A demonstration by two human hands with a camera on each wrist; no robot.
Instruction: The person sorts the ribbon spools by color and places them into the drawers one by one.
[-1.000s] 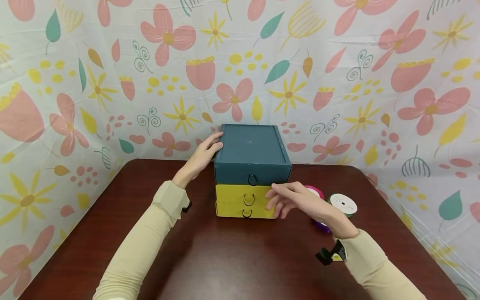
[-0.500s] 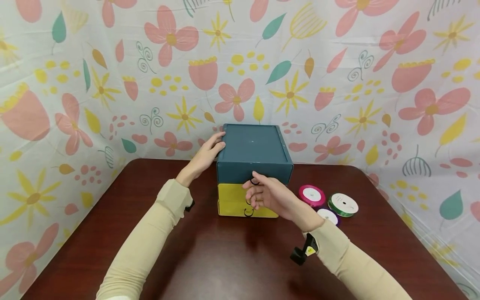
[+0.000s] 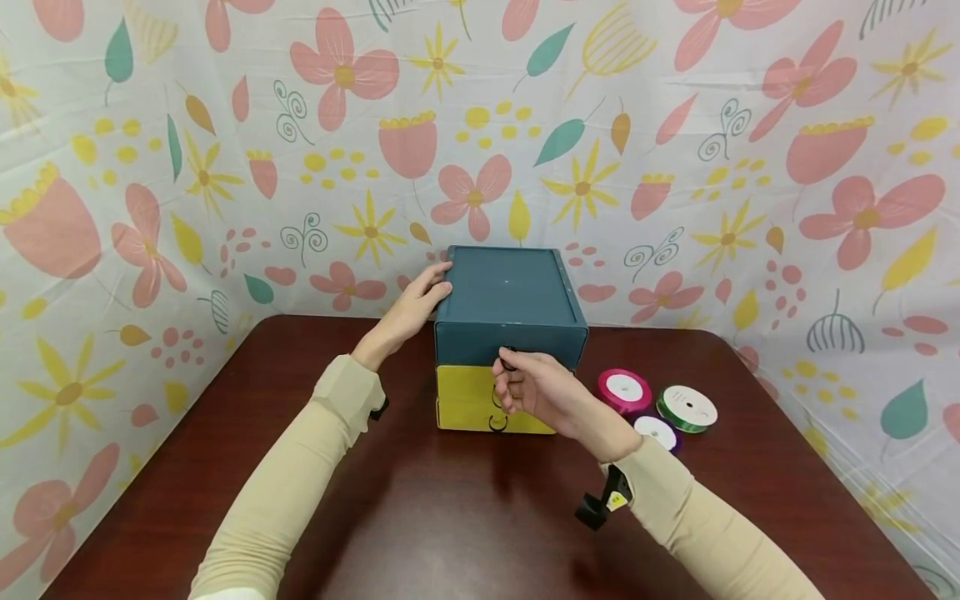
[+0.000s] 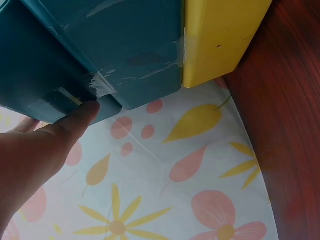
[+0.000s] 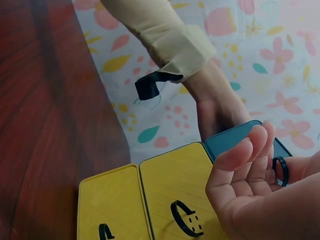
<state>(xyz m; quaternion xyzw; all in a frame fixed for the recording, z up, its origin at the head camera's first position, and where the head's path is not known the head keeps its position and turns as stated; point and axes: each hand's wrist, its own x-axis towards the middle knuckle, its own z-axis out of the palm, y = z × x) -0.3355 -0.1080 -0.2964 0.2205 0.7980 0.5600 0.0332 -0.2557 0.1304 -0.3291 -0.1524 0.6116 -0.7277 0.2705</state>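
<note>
A small drawer box (image 3: 513, 287) with a blue top and blue upper drawer front stands at the table's back. Below are two yellow drawer fronts (image 3: 459, 398), each with a black ring handle (image 5: 184, 219). My left hand (image 3: 408, 310) rests on the box's left top edge, fingers fairly straight; the left wrist view shows a digit (image 4: 80, 119) touching the blue side. My right hand (image 3: 543, 387) is at the blue drawer's front, thumb and forefinger pinching its black ring pull (image 5: 281, 171), the other fingers curled. The hand partly hides the fronts.
Right of the box lie ribbon spools: a pink one (image 3: 625, 390), a green one (image 3: 687, 408) and a purple one (image 3: 657, 433) partly behind my right wrist. A dark red wooden table (image 3: 435, 517) bears everything. A floral cloth (image 3: 480, 125) hangs behind.
My right hand has moved left from the yellow fronts' right edge to the blue drawer's ring pull, and its fingers have closed there. My left hand stays on the box.
</note>
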